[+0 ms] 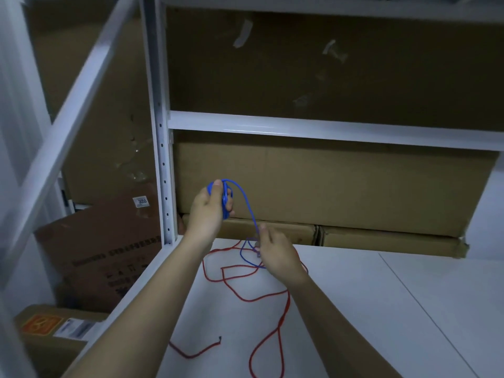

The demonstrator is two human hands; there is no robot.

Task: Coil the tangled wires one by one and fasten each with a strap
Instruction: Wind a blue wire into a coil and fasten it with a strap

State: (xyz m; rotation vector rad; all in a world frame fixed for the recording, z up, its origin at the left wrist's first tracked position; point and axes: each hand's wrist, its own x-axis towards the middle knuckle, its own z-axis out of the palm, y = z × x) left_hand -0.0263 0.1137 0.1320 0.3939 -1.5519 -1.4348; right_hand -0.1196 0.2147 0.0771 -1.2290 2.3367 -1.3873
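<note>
Fingers, left hand (211, 204): curled round a small coil of blue wire (225, 199), thumb on top; hand raised above the shelf surface, in front of the cardboard boxes.
Fingers, right hand (275, 253): thumb and fingertips pinch the blue wire lower down; hand back faces the camera, so the exact pinch point is partly hidden.
Blue wire, axis: coil stands roughly upright in the left hand; one free strand runs from the coil top, down and right, to the right hand, then loops onto the shelf (409, 309) beneath it.
Red wire (283, 309): loose on the white shelf, lying in irregular loops from under the right hand toward the near edge; one cut end points up-right near the left forearm.
Overlap: blue and red strands cross under the right hand.
Count: wires 2 (1 blue, 1 red); hands 2.
Surroundings: white metal rack upright (163, 159) just left of the left hand; cardboard boxes (327, 186) stacked at the back of the shelf.
</note>
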